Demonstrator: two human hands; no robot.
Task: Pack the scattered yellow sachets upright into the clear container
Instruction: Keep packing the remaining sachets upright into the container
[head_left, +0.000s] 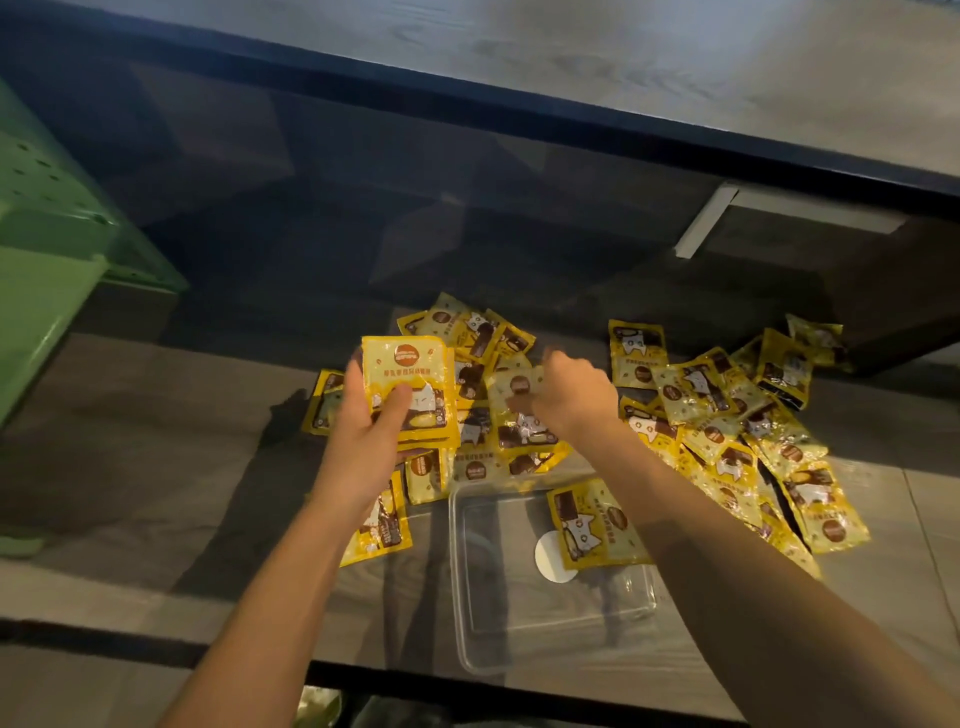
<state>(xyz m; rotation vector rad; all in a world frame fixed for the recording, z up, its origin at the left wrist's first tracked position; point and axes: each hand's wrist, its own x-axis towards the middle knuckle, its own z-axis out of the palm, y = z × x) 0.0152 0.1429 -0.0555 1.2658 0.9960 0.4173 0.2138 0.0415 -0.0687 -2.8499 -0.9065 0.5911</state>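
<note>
Progress slight: clear container (470, 613) holds one sachet (592, 525), leaning, not upright. Left hand (366, 441) grips a small stack of sachets (408, 387). Right hand (569, 392) pinches another from the scattered pile (727, 410) beyond. Most remain unpacked.

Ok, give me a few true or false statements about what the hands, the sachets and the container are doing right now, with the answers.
1. The left hand holds a stack of yellow sachets. True.
2. The clear container is packed full of upright sachets. False: only one sachet lies tilted over its far right corner.
3. The right hand reaches into the pile of loose sachets. True.
4. The pile lies inside a green crate. False: it lies on the table; the green crate stands apart at the left.
</note>
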